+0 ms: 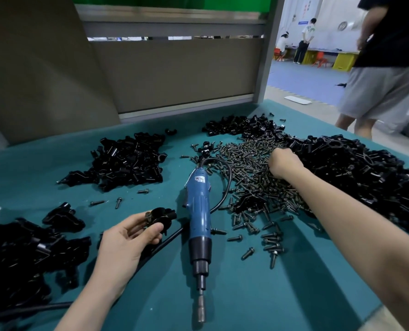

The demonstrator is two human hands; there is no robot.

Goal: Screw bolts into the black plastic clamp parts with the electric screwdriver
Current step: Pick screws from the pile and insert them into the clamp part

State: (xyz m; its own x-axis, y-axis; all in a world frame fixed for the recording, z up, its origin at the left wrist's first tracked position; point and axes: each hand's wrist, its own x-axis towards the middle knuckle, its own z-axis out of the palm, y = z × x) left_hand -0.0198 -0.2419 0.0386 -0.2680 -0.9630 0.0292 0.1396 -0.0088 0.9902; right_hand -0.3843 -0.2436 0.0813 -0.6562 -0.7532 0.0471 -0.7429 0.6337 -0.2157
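Observation:
My left hand holds a black plastic clamp part between thumb and fingers, just left of the electric screwdriver. The blue electric screwdriver lies on the green table, its bit pointing toward me and its black cable looping off behind it. My right hand reaches far out into the big heap of dark bolts, fingers curled down among them; what they hold is hidden.
Piles of black clamp parts lie at the far left, the near left, the back and the right. Loose bolts are scattered right of the screwdriver. A grey partition stands behind the table. A person stands at the right.

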